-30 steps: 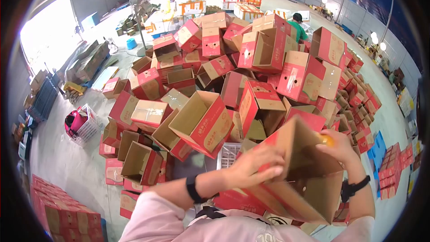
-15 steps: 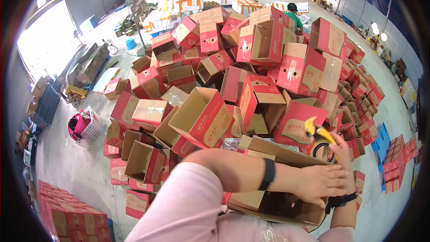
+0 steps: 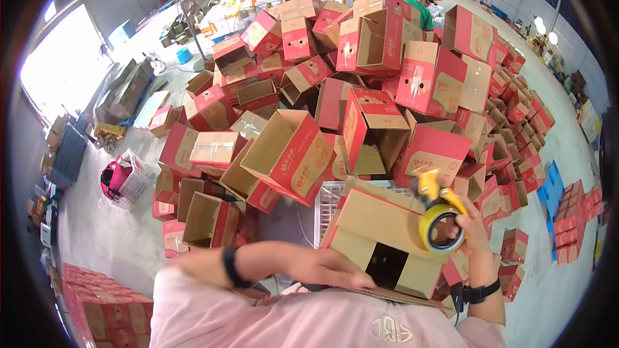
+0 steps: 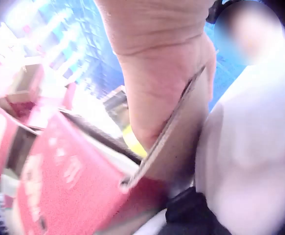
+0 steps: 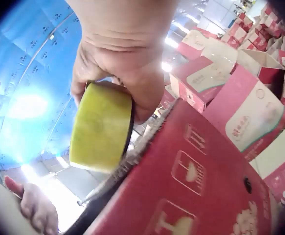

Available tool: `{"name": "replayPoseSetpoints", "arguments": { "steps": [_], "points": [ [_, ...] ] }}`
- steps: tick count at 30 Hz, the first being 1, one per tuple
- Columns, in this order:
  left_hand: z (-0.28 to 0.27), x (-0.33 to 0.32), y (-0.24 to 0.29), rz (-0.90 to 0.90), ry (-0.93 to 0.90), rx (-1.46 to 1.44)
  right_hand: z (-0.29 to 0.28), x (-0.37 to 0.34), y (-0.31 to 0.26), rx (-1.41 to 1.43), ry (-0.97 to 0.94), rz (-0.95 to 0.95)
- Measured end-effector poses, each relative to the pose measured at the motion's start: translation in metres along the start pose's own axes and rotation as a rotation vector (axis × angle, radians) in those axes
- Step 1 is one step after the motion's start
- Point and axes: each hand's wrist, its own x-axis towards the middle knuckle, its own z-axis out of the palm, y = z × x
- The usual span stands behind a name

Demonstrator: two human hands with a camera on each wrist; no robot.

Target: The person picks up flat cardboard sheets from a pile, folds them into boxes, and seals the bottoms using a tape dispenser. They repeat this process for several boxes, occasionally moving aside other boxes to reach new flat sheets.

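In front of me a red-and-tan carton [image 3: 361, 235] stands with its side flaps folded inward and a dark gap between them. My left hand [image 3: 335, 269] lies along the near flap's edge, fingers extended. In the left wrist view that flap [image 4: 174, 142] hides the fingertips. With my right hand [image 3: 474, 227] I grip a yellow tape dispenser [image 3: 433, 209] over the carton's right side. The right wrist view shows its wide yellow tape roll [image 5: 103, 125] beside the carton's upper edge.
A large heap of red cartons [image 3: 296, 154] rises beyond the work. A white plastic crate [image 3: 325, 203] sits behind my carton. Stacked flat cartons [image 3: 106, 303] stand at left, and a white basket [image 3: 132, 183] holds a pink item. Another person [image 3: 422, 9] is behind the heap.
The carton has turned and its side flaps are now folded in. My left hand has moved from the right side to the near flap. The tape dispenser has swung left over the carton.
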Motion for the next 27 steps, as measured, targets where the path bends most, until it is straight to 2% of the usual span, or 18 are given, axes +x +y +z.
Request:
{"name": "replayPoseSetpoints", "arguments": {
  "steps": [1,2,3,5,7,8,9,11,12,15,16,18,20,21,22,23,25,27],
  "points": [
    [0.013,-0.017,-0.006,-0.013,0.302,0.035,-0.002,-0.005,0.006,0.214,0.107,-0.015],
    [0.026,-0.026,-0.011,-0.018,0.612,0.061,0.001,-0.007,0.009,0.219,0.111,-0.009],
    [0.031,-0.020,-0.016,-0.021,0.619,0.041,0.003,-0.010,0.011,0.218,0.153,-0.039],
    [0.014,0.005,-0.027,0.395,0.948,0.736,0.007,-0.008,0.016,0.208,0.199,-0.108],
    [-0.012,0.035,-0.040,0.265,1.245,0.614,0.001,-0.006,0.019,0.195,0.249,-0.116],
    [-0.033,0.049,-0.038,0.150,1.410,0.679,-0.002,-0.006,0.019,0.184,0.303,-0.127],
    [-0.053,0.058,-0.041,0.108,1.408,0.739,-0.001,-0.004,0.019,0.171,0.285,-0.151],
    [-0.070,0.067,-0.029,-0.314,1.226,0.540,0.001,-0.002,0.014,0.161,0.340,-0.119],
    [-0.072,0.068,-0.035,-0.315,1.225,0.533,0.000,-0.001,0.013,0.172,0.402,-0.098],
    [-0.082,0.064,-0.046,-0.330,1.091,0.372,0.006,-0.018,-0.043,-0.110,0.328,-0.213],
    [-0.079,0.062,-0.046,-0.333,1.071,0.356,0.002,-0.030,-0.058,-0.146,0.266,-0.318],
    [-0.076,0.064,-0.048,-0.241,0.961,0.198,0.058,-0.052,-0.091,-0.237,0.339,-0.613],
    [-0.074,0.069,-0.046,-0.249,0.935,0.230,0.044,-0.075,-0.035,-0.447,0.353,-0.548],
    [-0.072,0.070,-0.043,-0.309,0.887,0.484,0.041,-0.083,-0.012,-1.092,0.198,-0.536],
    [-0.071,0.068,-0.043,-0.364,0.830,0.742,0.047,-0.082,0.011,-1.138,0.091,-0.299],
    [-0.064,0.070,-0.058,-0.246,0.936,0.852,0.044,-0.089,0.018,-1.093,0.138,-0.355],
    [-0.036,0.065,-0.045,-0.178,0.956,1.623,0.048,-0.088,0.020,-1.042,0.188,-0.408],
    [0.006,0.056,-0.054,0.043,0.557,1.548,0.059,-0.078,0.014,-0.931,0.322,-0.394]
  ]
}}
